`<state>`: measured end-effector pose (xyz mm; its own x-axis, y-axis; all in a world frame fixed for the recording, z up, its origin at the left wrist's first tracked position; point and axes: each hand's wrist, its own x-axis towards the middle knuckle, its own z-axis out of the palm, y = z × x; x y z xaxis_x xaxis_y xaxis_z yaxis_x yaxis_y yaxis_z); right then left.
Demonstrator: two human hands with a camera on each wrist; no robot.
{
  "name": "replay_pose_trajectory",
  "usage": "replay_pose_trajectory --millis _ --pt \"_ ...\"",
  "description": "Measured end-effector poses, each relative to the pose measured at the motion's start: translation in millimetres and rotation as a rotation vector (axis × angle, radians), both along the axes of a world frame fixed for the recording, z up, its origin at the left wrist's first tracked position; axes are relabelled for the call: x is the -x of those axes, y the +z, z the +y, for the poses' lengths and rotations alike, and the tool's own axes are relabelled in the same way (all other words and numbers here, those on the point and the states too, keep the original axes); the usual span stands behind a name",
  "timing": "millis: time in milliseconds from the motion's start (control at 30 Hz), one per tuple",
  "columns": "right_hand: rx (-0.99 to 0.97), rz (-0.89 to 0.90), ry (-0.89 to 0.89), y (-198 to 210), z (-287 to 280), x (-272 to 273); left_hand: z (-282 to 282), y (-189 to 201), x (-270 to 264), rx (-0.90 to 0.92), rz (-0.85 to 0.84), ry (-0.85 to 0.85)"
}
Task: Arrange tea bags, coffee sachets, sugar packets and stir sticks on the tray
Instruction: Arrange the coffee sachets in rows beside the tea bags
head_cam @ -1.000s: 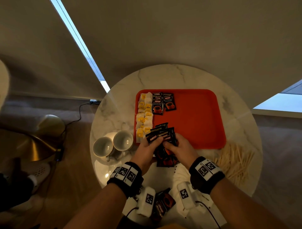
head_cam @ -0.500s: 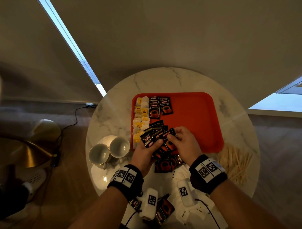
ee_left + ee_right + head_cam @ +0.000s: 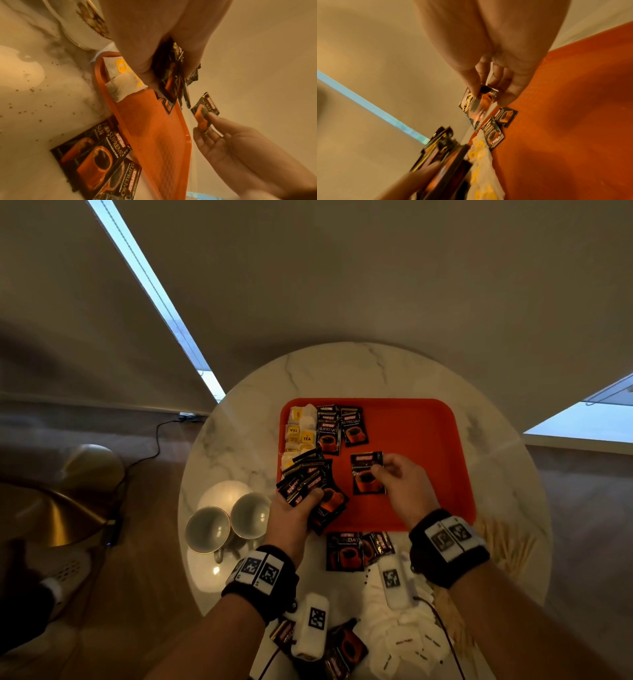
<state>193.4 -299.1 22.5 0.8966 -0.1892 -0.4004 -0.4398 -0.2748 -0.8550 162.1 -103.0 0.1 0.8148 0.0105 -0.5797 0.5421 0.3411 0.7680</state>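
Red tray (image 3: 428, 440): coffee step. Left hand (image 3: 291, 508) grips the sachet stack (image 3: 308, 484); right hand (image 3: 404, 484) pinches one sachet (image 3: 364, 474). Next: lay it by the sachet row (image 3: 340, 428).

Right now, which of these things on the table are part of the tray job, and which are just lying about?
Part of the job:
red tray
tea bags
coffee sachet pinched by right hand
sachet bundle in left hand
loose sachets
sugar packets
stir sticks

Lying about:
two cups
cable
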Motion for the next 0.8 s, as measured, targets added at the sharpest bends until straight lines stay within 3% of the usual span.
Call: replay_pose_trajectory --millis 333,500,800 --pt "0.262 0.204 -0.018 -75.5 -4.7 -108.0 9.5 -5.7 -5.5 -0.025 0.035 0.001" --pt "0.430 0.217 0.015 -109.9 -1.3 -122.1 13.7 -14.5 -9.1 -0.034 0.054 -0.001" --pt "0.450 0.171 -0.030 -128.5 6.3 -124.4 13.7 -19.0 -14.8 -0.039 0.055 0.001"
